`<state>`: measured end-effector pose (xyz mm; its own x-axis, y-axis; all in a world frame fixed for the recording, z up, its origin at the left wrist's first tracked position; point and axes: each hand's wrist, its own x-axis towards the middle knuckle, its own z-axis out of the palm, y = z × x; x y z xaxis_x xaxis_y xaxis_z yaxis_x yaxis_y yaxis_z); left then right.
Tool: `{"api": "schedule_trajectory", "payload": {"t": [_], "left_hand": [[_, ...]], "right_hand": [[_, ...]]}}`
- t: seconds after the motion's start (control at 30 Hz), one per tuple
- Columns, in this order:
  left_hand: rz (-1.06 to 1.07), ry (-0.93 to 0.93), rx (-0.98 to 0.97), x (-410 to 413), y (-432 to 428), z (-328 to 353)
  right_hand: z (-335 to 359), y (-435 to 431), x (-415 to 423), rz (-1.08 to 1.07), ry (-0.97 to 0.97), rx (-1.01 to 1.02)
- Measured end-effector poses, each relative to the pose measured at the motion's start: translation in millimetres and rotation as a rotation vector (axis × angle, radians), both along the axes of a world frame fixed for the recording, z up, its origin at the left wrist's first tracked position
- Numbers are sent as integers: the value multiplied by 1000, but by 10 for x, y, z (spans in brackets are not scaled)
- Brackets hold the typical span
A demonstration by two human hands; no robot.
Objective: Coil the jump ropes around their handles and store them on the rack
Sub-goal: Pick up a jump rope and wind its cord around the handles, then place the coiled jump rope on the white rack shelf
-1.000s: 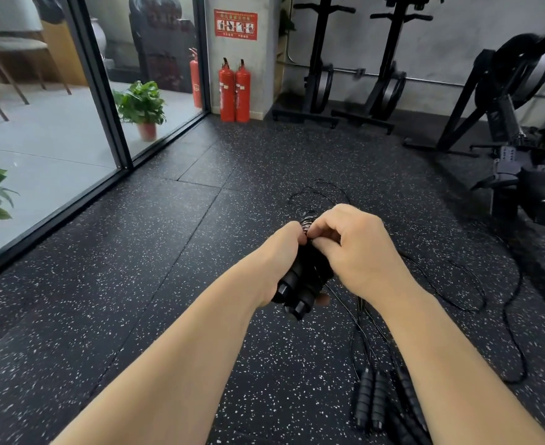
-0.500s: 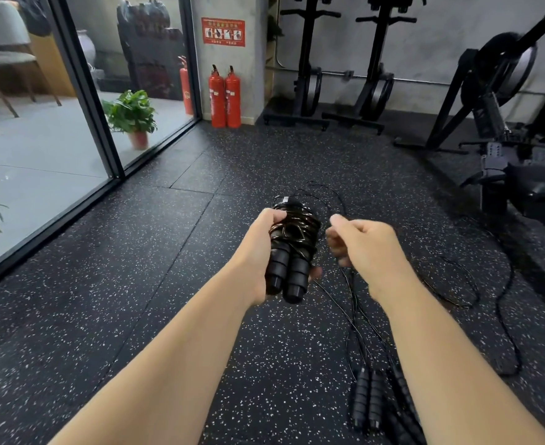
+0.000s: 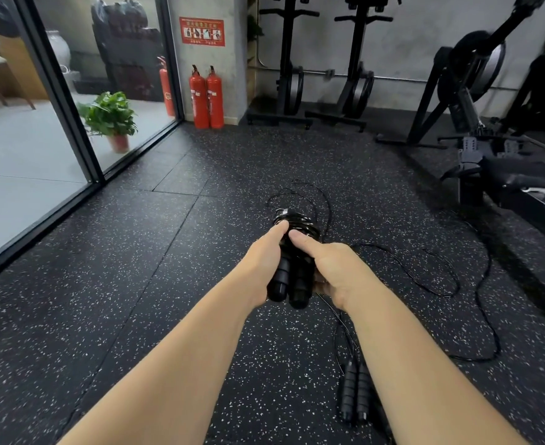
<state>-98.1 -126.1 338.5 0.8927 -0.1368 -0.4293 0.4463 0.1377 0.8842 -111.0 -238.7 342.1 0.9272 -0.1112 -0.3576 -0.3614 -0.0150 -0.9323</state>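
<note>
Two black jump-rope handles [image 3: 292,281] are held side by side in front of me, with thin black rope coiled [image 3: 297,224] around their upper ends. My left hand [image 3: 264,261] grips them from the left, thumb up along the coil. From the right, my right hand [image 3: 332,268] holds the same bundle, thumb pressing on the coil. More handles [image 3: 354,393] lie on the floor near my right forearm. Their loose black rope [image 3: 431,277] trails in loops over the floor to the right.
The floor is black speckled rubber [image 3: 168,284]. Rowing machines [image 3: 489,123] stand at the right and upright racks [image 3: 322,75] against the back wall. Two red fire extinguishers [image 3: 207,97] stand in the corner. A glass wall with a potted plant [image 3: 110,118] runs along the left.
My right hand pulled away to the right of the bundle, then came back and now holds the handles with its thumb on the coil. The bundle sits lower and more upright.
</note>
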Motion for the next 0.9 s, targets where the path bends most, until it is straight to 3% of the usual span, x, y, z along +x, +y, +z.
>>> {"api": "schedule_trajectory", "payload": {"t": [0.43,0.9], "left_hand": [[-11,-98,237,31,-172,-48],[-127,-206,199,-550,-759,247]], "right_hand": [[-85,-212,-78,-149,-2,24],[249,-752,-866,-442,-7,72]]}}
